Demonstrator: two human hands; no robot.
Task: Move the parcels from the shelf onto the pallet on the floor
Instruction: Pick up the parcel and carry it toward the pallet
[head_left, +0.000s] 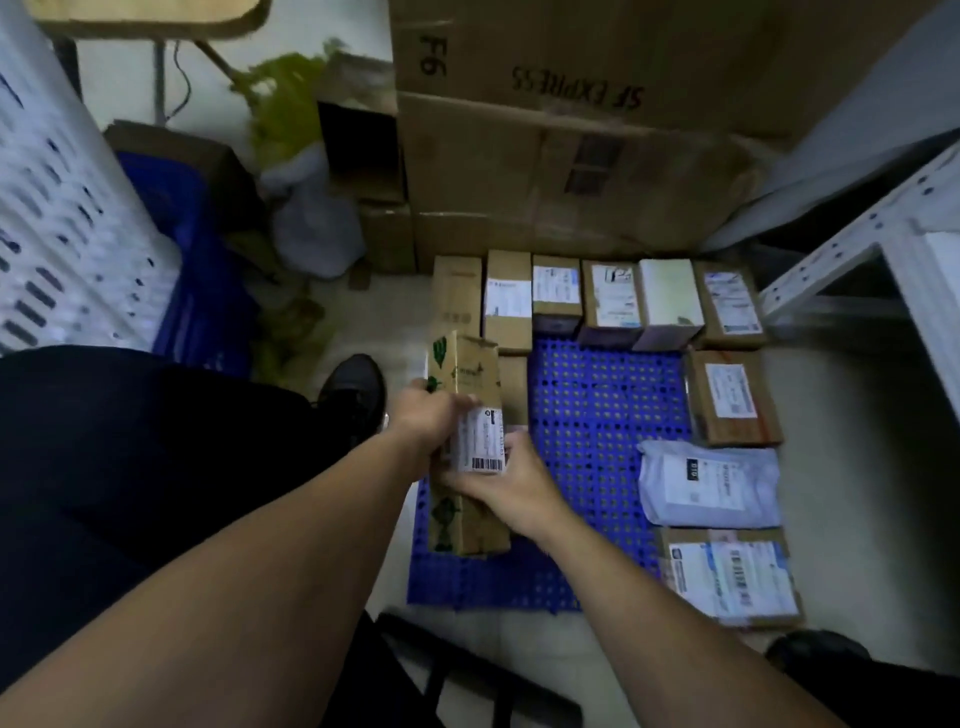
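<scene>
Head view: frame is dim and soft, so print on the shipping labels is unreadable; the white shelf frame (857, 249) is cut off at the right edge and its parcels are out of sight; large cardboard cartons (571, 156) at the back run off the top.

Long brown parcel (467, 519) with green print and a white label is held by both hands over the near-left part of the blue pallet (597, 415); it lies lengthwise away from the person; cannot tell if its near end touches the pallet. Left hand (428, 421) wraps the parcel's left side near the middle, most fingers hidden behind it; right hand (511, 486) clamps the right side just below the label, thumb across the face; label sits between the two hands.

A small box (514, 387) is half hidden behind the held parcel. A row of parcels (610, 301) lines the pallet's far edge; down the right edge lie a brown box (732, 397), a white mailer bag (709, 483) and a labelled box (732, 577), partly off the pallet. Black shoe (356, 395) stands just left of the pallet; blue crate (192, 249) further left, partly covered by the leg.
</scene>
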